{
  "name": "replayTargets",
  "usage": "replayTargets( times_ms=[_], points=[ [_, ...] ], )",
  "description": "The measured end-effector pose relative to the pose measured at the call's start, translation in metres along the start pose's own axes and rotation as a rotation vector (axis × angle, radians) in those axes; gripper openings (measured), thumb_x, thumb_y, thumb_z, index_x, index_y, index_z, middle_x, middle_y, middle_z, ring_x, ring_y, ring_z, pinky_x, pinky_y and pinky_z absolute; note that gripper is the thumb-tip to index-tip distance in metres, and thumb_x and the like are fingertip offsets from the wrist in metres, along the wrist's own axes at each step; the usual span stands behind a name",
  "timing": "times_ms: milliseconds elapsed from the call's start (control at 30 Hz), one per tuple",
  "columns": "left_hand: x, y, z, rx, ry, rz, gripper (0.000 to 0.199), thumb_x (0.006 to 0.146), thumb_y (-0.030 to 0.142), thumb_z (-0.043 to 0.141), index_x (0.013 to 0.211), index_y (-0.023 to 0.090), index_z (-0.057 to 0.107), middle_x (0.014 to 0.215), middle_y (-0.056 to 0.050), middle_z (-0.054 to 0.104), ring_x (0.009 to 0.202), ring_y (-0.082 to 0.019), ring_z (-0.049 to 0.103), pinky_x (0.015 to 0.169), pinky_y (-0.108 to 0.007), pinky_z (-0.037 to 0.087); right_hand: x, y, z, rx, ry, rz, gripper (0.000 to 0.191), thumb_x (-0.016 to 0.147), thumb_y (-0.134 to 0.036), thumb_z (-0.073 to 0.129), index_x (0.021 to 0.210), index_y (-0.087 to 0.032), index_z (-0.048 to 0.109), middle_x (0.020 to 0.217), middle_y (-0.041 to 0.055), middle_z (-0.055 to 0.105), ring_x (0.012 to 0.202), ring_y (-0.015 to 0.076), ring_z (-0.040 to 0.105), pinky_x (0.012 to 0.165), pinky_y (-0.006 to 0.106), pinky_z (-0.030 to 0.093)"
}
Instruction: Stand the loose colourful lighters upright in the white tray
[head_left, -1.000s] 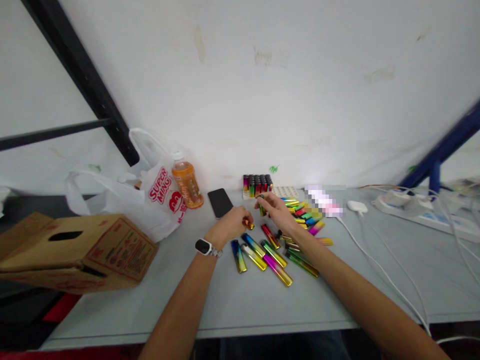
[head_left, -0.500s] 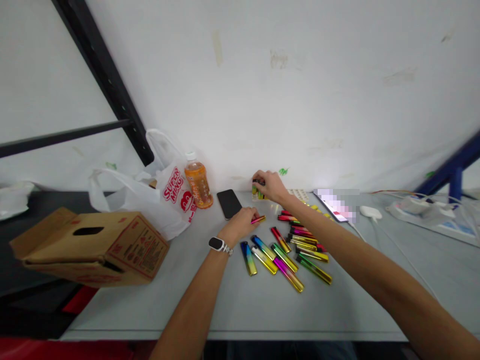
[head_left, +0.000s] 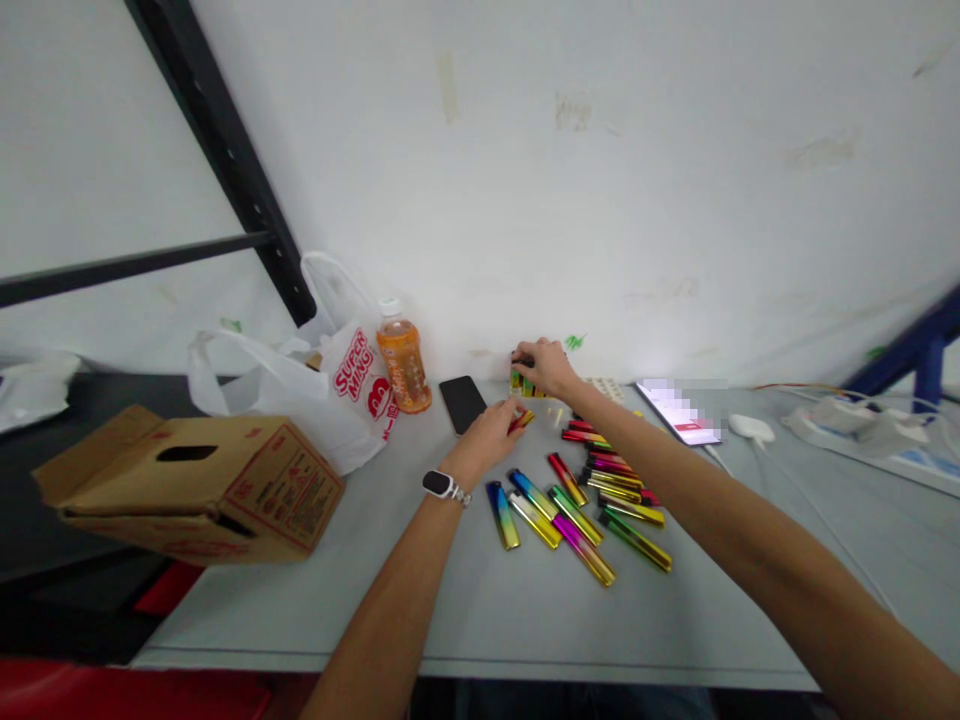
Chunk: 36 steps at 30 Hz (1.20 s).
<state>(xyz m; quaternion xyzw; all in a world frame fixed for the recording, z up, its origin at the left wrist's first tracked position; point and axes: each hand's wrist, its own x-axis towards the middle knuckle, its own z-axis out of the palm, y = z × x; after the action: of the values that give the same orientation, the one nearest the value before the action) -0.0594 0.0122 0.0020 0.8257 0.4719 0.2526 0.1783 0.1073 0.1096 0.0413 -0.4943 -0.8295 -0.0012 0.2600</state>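
White wall (head_left: 487, 200) fills the bkgd in our head view, w/ beige scuffs (head_left: 574, 112) high up and a green scribble (head_left: 574, 342) low down. Black metal post (head_left: 217, 140) slants across upper L, a horiz. bar (head_left: 135, 258) joining it; blue frame (head_left: 904, 345) shows at far R.

Grey table (head_left: 450, 620) runs along the wall, its front edge near the bottom of our view; red surface (head_left: 127, 690) below at lower L. Darker top (head_left: 105, 390) sits beyond the table's L end. Cardboard box (head_left: 202, 490) at that end, flap up, next to a white plastic bag (head_left: 330, 405) w/ red print. Orange drink bottle (head_left: 405, 362) stands upright just beside the bag, then a black phone (head_left: 463, 404) lying flat. Over R: lit phone (head_left: 679, 412), partly pixelated, white charger (head_left: 751, 429), cables, and a power strip (head_left: 870, 437) w/ plugs.

Loose metallic lighters (head_left: 584, 551) lie mid-table btwn & below our arms, some part-hidden by the R forearm. Upright lighters (head_left: 517, 384) stand packed together near the wall; pale dotted tray (head_left: 606, 388) just R of them.

Our L hand (head_left: 491, 435), watch (head_left: 439, 484) on wrist, has its fingers closed round a red-gold lighter (head_left: 523, 421), just above the table. Our R hand (head_left: 550, 368) is at the upright lighters, fingers bunched narrow over their tops; can't tell if it's gripping one.
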Motion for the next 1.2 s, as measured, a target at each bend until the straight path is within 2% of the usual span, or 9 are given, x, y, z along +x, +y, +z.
replayTargets(
  times_ms=[167, 267, 400, 500, 600, 767, 933, 1033, 1200],
  points=[
    [0.001, -0.002, -0.001, -0.037, 0.063, 0.063, 0.040, 0.091, 0.015, 0.057, 0.130, 0.021, 0.056, 0.103, -0.007, 0.068, 0.089, -0.021, 0.067, 0.088, -0.036, 0.052, -0.007, -0.003, 0.001, -0.069, 0.093, -0.022, 0.017, 0.090, -0.028, 0.062, 0.098, -0.020, 0.075, 0.109, 0.0124, 0.066, 0.108, 0.0295, 0.050, 0.092, 0.042, 0.036],
    [0.003, -0.002, -0.002, -0.087, 0.078, 0.055, 0.038, 0.090, 0.016, 0.060, 0.127, 0.021, 0.057, 0.100, -0.006, 0.068, 0.081, -0.019, 0.067, 0.082, -0.033, 0.053, -0.013, -0.005, -0.002, -0.124, 0.132, -0.024, 0.024, 0.093, -0.033, 0.058, 0.098, -0.019, 0.077, 0.113, 0.0153, 0.057, 0.109, 0.0300, 0.046, 0.092, 0.042, 0.036],
    [0.006, 0.001, -0.003, -0.146, 0.116, 0.015, 0.029, 0.088, 0.018, 0.062, 0.117, 0.021, 0.057, 0.093, -0.004, 0.068, 0.073, -0.016, 0.067, 0.075, -0.030, 0.054, -0.018, -0.008, -0.006, -0.160, 0.104, -0.016, 0.033, 0.097, -0.038, 0.052, 0.105, -0.019, 0.077, 0.110, 0.0150, 0.053, 0.109, 0.0302, 0.044, 0.094, 0.043, 0.035],
    [0.007, 0.003, -0.004, -0.214, 0.167, -0.007, 0.023, 0.088, 0.020, 0.062, 0.110, 0.021, 0.055, 0.089, -0.002, 0.067, 0.069, -0.015, 0.066, 0.070, -0.028, 0.054, -0.025, -0.011, -0.010, -0.132, 0.132, -0.017, 0.036, 0.098, -0.040, 0.051, 0.121, -0.021, 0.072, 0.113, 0.0146, 0.053, 0.110, 0.0303, 0.045, 0.095, 0.044, 0.034],
    [0.008, 0.006, -0.006, -0.292, 0.242, -0.022, 0.021, 0.088, 0.023, 0.061, 0.107, 0.021, 0.052, 0.091, -0.002, 0.068, 0.067, -0.013, 0.067, 0.067, -0.026, 0.054, -0.042, -0.015, -0.013, -0.014, 0.214, 0.032, 0.039, 0.099, -0.039, 0.049, 0.130, -0.021, 0.065, 0.113, 0.0132, 0.056, 0.109, 0.0284, 0.050, 0.096, 0.043, 0.035],
    [0.011, 0.014, -0.006, -0.582, 0.313, -0.044, 0.029, 0.086, 0.031, 0.063, 0.111, 0.020, 0.051, 0.098, -0.003, 0.068, 0.071, -0.012, 0.068, 0.067, -0.025, 0.057, -0.084, -0.023, -0.018, 0.310, 0.225, 0.165, 0.032, 0.099, -0.043, 0.047, 0.102, -0.020, 0.069, 0.096, 0.0075, 0.065, 0.092, 0.0220, 0.058, 0.086, 0.036, 0.042],
    [0.017, 0.019, 0.001, -0.873, 0.342, -0.051, 0.038, 0.079, 0.047, 0.072, 0.095, 0.017, 0.056, 0.087, -0.003, 0.067, 0.080, -0.015, 0.069, 0.081, -0.033, 0.059, -0.116, -0.028, -0.021, 0.622, 0.148, 0.258, 0.035, 0.089, -0.055, 0.061, 0.091, -0.020, 0.066, 0.079, 0.0019, 0.067, 0.070, 0.0169, 0.055, 0.068, 0.031, 0.042],
    [0.018, 0.017, 0.004, -0.811, 0.322, -0.095, 0.044, 0.079, 0.057, 0.069, 0.089, 0.015, 0.059, 0.080, -0.003, 0.068, 0.077, -0.016, 0.067, 0.080, -0.033, 0.057, -0.122, -0.023, -0.017, 0.796, 0.147, 0.272, 0.035, 0.089, -0.055, 0.062, 0.087, -0.020, 0.062, 0.072, 0.0008, 0.065, 0.064, 0.0157, 0.054, 0.062, 0.029, 0.039],
    [0.010, 0.013, 0.007, -0.482, 0.201, -0.171, 0.052, 0.100, 0.059, 0.032, 0.091, 0.018, 0.064, 0.093, -0.006, 0.070, 0.094, -0.020, 0.065, 0.091, -0.036, 0.050, -0.125, -0.014, -0.009, 0.904, 0.243, 0.314, 0.035, 0.086, -0.055, 0.066, 0.083, -0.021, 0.058, 0.072, 0.0004, 0.065, 0.064, 0.0149, 0.054, 0.057, 0.026, 0.039]
  ],
)
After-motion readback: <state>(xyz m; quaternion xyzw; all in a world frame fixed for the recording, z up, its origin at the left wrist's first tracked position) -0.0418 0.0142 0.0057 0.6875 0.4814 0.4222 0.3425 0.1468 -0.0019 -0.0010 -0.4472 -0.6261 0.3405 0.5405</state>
